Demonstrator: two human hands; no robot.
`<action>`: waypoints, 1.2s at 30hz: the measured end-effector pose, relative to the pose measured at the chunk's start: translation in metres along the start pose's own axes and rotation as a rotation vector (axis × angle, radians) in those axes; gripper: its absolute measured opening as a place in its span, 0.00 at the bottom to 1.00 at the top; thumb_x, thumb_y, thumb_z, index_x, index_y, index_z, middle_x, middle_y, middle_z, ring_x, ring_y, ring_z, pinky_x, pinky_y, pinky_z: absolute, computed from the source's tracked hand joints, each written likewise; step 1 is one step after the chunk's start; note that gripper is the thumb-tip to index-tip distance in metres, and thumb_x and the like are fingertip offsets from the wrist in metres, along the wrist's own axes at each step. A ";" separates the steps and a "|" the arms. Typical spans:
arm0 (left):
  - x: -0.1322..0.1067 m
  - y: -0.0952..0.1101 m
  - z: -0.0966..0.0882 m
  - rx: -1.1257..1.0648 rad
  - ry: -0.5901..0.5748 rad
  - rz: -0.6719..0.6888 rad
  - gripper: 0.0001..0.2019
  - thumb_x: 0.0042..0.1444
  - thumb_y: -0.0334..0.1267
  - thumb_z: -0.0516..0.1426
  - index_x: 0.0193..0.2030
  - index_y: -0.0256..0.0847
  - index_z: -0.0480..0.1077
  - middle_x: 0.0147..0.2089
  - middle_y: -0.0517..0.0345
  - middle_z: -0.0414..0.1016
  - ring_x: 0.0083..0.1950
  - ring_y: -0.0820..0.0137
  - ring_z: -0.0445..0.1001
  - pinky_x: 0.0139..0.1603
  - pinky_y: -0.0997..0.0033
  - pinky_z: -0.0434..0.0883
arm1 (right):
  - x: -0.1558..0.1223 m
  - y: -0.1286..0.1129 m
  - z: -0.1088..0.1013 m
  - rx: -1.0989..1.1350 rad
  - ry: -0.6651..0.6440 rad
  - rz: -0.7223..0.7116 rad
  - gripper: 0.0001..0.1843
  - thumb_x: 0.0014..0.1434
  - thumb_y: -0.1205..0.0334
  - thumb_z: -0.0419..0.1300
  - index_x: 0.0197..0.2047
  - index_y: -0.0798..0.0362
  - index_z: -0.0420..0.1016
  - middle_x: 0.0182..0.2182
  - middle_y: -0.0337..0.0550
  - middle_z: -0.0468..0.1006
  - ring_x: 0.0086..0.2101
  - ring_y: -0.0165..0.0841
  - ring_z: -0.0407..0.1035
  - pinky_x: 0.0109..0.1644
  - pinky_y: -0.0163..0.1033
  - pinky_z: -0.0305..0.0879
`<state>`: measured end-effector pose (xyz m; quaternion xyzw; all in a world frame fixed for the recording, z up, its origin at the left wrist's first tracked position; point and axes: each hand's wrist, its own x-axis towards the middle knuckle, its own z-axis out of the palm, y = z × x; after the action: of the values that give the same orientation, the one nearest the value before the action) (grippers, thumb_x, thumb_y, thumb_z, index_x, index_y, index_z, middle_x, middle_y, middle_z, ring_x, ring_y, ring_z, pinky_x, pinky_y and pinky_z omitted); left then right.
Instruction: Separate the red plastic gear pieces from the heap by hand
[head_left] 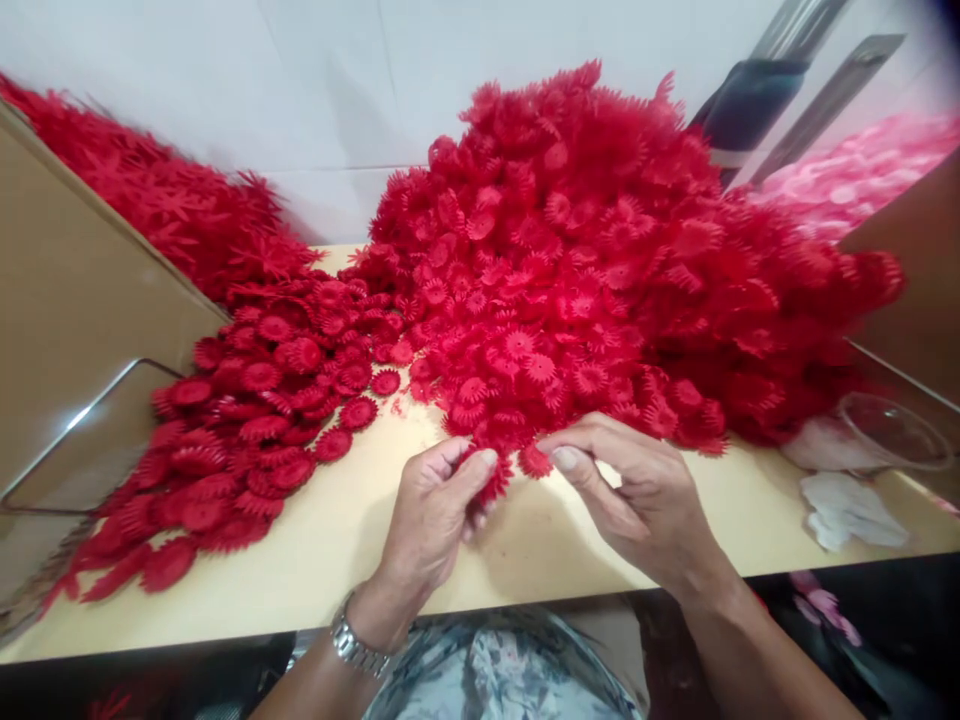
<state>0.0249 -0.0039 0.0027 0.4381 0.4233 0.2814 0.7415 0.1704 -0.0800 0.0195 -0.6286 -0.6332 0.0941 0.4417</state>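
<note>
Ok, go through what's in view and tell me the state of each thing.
left hand: pinched shut on a red flower piece
right hand: fingers touching the big red pile
stacked pieces: lying in rows on the table
clear cup: tipped on its side
wristwatch: on left wrist

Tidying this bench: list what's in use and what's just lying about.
In use: left hand pinching a red flower piece; right hand at the big red pile.
Lying about: white cloth, clear cup, pink petals.
</note>
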 end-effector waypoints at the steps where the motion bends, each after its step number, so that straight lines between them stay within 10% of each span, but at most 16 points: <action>1: 0.000 -0.001 0.000 0.008 0.007 0.011 0.12 0.46 0.43 0.61 0.23 0.37 0.66 0.16 0.68 0.61 0.16 0.81 0.57 0.15 0.82 0.54 | 0.001 -0.003 0.001 0.008 -0.002 0.011 0.10 0.61 0.64 0.51 0.34 0.53 0.73 0.27 0.41 0.75 0.28 0.29 0.68 0.31 0.33 0.63; 12: -0.005 -0.014 -0.003 0.023 -0.161 -0.012 0.21 0.53 0.55 0.52 0.23 0.37 0.64 0.16 0.63 0.62 0.16 0.78 0.59 0.14 0.79 0.55 | 0.005 -0.003 0.024 0.126 -0.157 -0.034 0.07 0.57 0.69 0.56 0.40 0.53 0.67 0.31 0.40 0.74 0.32 0.28 0.69 0.36 0.32 0.65; 18: -0.010 -0.013 -0.002 0.036 -0.196 -0.023 0.12 0.52 0.43 0.57 0.29 0.35 0.67 0.17 0.62 0.68 0.16 0.75 0.67 0.17 0.77 0.68 | 0.005 -0.003 0.027 -0.038 -0.057 -0.073 0.06 0.58 0.71 0.52 0.33 0.54 0.68 0.24 0.39 0.71 0.25 0.27 0.65 0.29 0.31 0.62; 28: -0.010 -0.006 -0.009 -0.135 -0.149 -0.120 0.08 0.51 0.35 0.58 0.30 0.31 0.71 0.21 0.54 0.74 0.16 0.74 0.69 0.15 0.77 0.69 | 0.078 0.038 -0.027 -0.833 0.293 -0.014 0.12 0.61 0.65 0.48 0.39 0.57 0.72 0.36 0.52 0.74 0.38 0.40 0.66 0.41 0.45 0.61; 32: -0.009 -0.003 -0.012 -0.244 -0.174 -0.126 0.07 0.52 0.34 0.57 0.33 0.31 0.72 0.25 0.54 0.75 0.21 0.72 0.73 0.21 0.74 0.73 | 0.064 0.021 -0.021 -0.671 0.204 -0.194 0.12 0.61 0.62 0.52 0.45 0.56 0.70 0.39 0.52 0.73 0.41 0.41 0.64 0.45 0.47 0.60; 36: -0.008 -0.007 -0.013 -0.341 -0.238 -0.114 0.09 0.54 0.37 0.55 0.32 0.32 0.73 0.24 0.55 0.74 0.26 0.67 0.76 0.27 0.69 0.75 | 0.027 0.002 0.015 -0.239 -0.203 -0.348 0.05 0.57 0.62 0.58 0.34 0.55 0.70 0.30 0.45 0.70 0.33 0.34 0.62 0.37 0.39 0.62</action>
<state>0.0104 -0.0081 -0.0033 0.3118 0.3031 0.2529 0.8643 0.1665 -0.0491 0.0207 -0.5450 -0.7799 0.0037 0.3078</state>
